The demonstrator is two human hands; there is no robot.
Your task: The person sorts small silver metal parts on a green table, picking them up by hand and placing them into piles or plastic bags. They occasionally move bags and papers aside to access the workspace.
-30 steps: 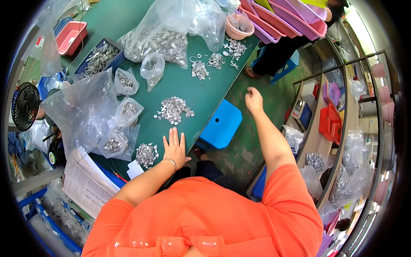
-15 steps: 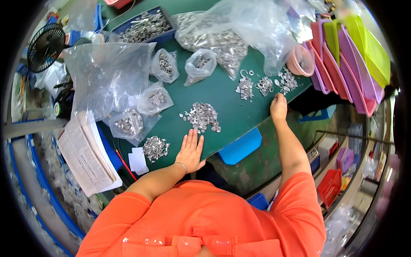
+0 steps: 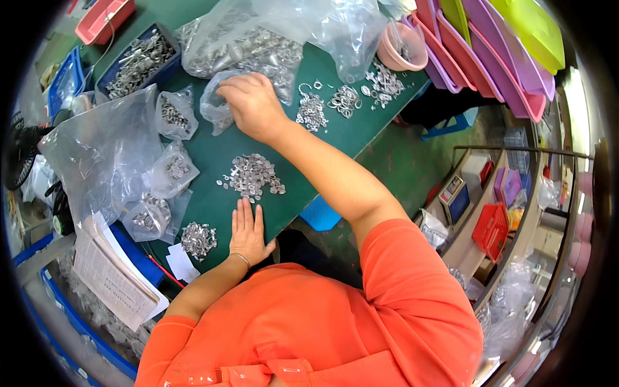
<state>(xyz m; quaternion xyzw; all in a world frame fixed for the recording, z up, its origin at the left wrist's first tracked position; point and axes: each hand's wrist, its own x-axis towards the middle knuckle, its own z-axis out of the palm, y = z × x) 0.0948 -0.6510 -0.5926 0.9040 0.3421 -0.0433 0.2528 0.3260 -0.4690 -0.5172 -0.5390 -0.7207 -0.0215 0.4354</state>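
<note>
My left hand (image 3: 248,233) lies flat on the green table (image 3: 303,171), fingers stretched out. Its fingertips are just below a loose pile of small flat metal pieces (image 3: 253,175). A smaller pile of metal pieces (image 3: 198,240) is to its left, beside white paper slips (image 3: 182,262). My right hand (image 3: 253,106) reaches across the table to a small clear plastic bag (image 3: 213,111). Its fingers are bent together at the mouth of the bag and partly cover it. What they hold, if anything, is hidden.
Other small bags of metal parts (image 3: 174,116) line the left. A blue bin (image 3: 143,61) and a big bag of parts (image 3: 271,58) stand at the back. Three piles, including rings (image 3: 345,100), lie right, near a pink bowl (image 3: 403,48) and stacked colourful trays (image 3: 477,45).
My right hand has moved from the table's right edge, beside the right-hand piles, over to the small plastic bag. My left hand stays flat by the pile. The view has shifted.
</note>
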